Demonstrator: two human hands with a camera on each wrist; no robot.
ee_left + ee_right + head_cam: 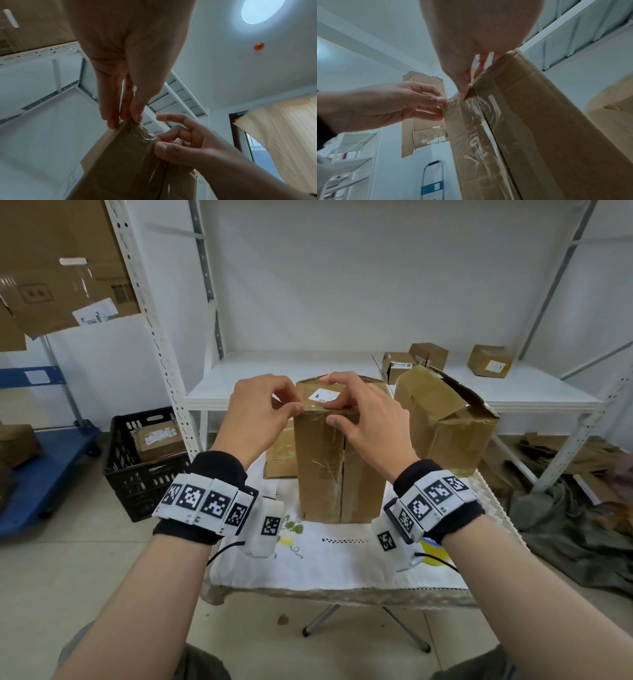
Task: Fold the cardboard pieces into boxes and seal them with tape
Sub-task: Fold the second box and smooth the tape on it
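Note:
A tall brown cardboard box (pixel 329 470) stands upright on the white-clothed table (pixel 325 566), its front seam covered with wrinkled clear tape (pixel 313 407). My left hand (pixel 294 407) pinches the tape end at the box's top left front corner; the left wrist view shows the fingertips (pixel 126 119) on that corner. My right hand (pixel 337 412) holds the top front edge, with fingers curled on the top beside a white label and the thumb (pixel 462 93) pressed on the tape (pixel 453 101) at the seam. The box (pixel 530 121) fills the right wrist view.
A second, torn box (pixel 442 422) stands close on the right and a flat taped cardboard piece (pixel 281 453) lies behind on the left. Small parcels (pixel 428 357) sit on the white shelf. A black crate (pixel 137 474) and blue cart (pixel 41 474) stand on the floor at left.

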